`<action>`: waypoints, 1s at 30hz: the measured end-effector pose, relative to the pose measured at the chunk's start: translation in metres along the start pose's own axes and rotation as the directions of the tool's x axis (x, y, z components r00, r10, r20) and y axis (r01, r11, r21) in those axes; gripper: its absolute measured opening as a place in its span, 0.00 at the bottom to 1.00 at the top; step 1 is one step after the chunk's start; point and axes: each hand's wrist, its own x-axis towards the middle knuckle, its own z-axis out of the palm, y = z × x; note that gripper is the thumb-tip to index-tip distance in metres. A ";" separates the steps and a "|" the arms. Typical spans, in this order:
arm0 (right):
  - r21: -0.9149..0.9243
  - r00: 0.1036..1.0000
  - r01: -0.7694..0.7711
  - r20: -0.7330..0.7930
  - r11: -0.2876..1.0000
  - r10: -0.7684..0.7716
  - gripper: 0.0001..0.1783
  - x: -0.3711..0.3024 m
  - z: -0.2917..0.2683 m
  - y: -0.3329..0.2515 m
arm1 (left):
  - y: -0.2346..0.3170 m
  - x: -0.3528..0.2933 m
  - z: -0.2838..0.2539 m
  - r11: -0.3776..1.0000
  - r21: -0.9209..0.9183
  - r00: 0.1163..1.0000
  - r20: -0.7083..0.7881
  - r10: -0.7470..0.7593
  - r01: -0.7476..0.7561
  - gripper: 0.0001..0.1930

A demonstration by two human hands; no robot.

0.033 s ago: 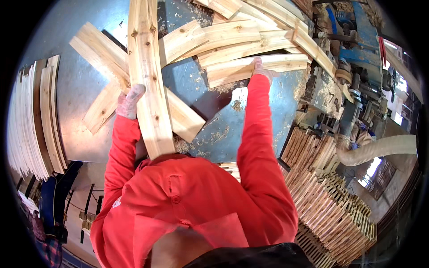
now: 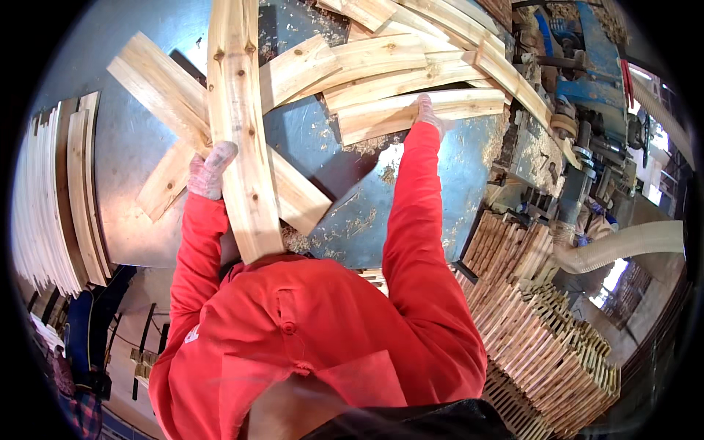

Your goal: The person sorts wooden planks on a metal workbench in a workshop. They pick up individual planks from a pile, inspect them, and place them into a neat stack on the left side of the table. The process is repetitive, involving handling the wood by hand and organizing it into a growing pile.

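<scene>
A long knotted wooden board [image 2: 246,139] runs from the far edge of the picture towards my body. My gloved left hand [image 2: 211,170] is closed on its left edge, thumb on top, fingers hidden below. Under it two shorter boards cross: one slanting board [image 2: 158,84] reaches far left to near right, and another short board [image 2: 167,180] pokes out below my wrist's left. My gloved right hand [image 2: 427,114] is closed at the near edge of a pale board [image 2: 378,122], thumb over its face, other fingers partly hidden. That board lies in front of a loose pile.
The loose boards [image 2: 381,59] spread over the metal table [image 2: 352,227] among wood shavings. A row of stacked slats [image 2: 51,198] stands at the left. Machinery [image 2: 579,139] and a ribbed hose [image 2: 623,246] are at right, above stacked wood pieces [image 2: 543,330].
The long board and the slanting board under it have shifted slightly left, with my left hand still on the long one. My right forearm has drifted slightly left; its board looks almost unmoved.
</scene>
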 end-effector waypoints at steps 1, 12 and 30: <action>0.087 0.997 -0.064 0.040 0.994 0.060 0.58 0.007 0.009 0.014 | 0.018 -0.011 0.005 0.998 0.030 0.998 0.001 0.061 -0.061 0.17; 0.137 0.712 0.652 0.227 0.746 -0.664 0.25 -0.189 0.036 0.033 | 0.122 -0.019 0.078 0.550 0.835 0.987 -0.101 0.125 0.016 0.20; -0.427 0.234 0.850 0.830 -0.307 -0.506 0.65 -0.067 0.015 -0.195 | 0.086 -0.035 0.006 0.942 0.330 0.997 -0.044 0.071 -0.053 0.43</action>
